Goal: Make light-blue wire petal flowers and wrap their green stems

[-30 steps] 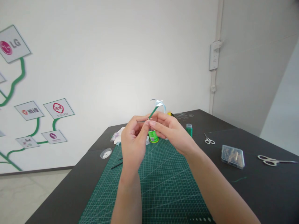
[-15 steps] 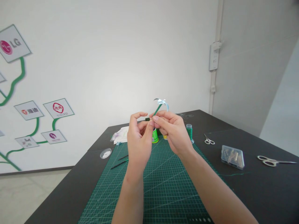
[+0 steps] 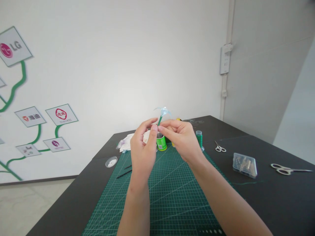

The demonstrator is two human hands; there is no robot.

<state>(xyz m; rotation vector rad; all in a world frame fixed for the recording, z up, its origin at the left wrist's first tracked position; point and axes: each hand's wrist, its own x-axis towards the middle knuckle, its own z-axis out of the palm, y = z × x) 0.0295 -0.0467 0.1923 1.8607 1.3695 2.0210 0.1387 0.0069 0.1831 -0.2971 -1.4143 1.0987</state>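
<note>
Raised over the far part of the green cutting mat (image 3: 172, 193) is a small handmade flower (image 3: 164, 112) with pale blue, thin curling petals and a green wrapped stem (image 3: 159, 120). My right hand (image 3: 184, 139) pinches the stem between thumb and forefinger. From the other side, my left hand (image 3: 143, 149) holds its lower end with thumb and curled fingers, the forefinger arched above. The fingertips of both hands meet there and cover the stem's lower part. Just behind them, a bright green can (image 3: 161, 144) stands on the mat.
Right of the mat are a green thread spool (image 3: 199, 140), small scissors (image 3: 220, 148), a clear plastic box (image 3: 244, 165) and larger scissors (image 3: 283, 169). On the left lie a white cloth (image 3: 126, 143), a dish of white bits (image 3: 111, 162) and thin dark tools (image 3: 124, 173).
The flower has turned more upright, its head shifting left and slightly down. My left hand has moved a little left, uncovering more of the green can.
</note>
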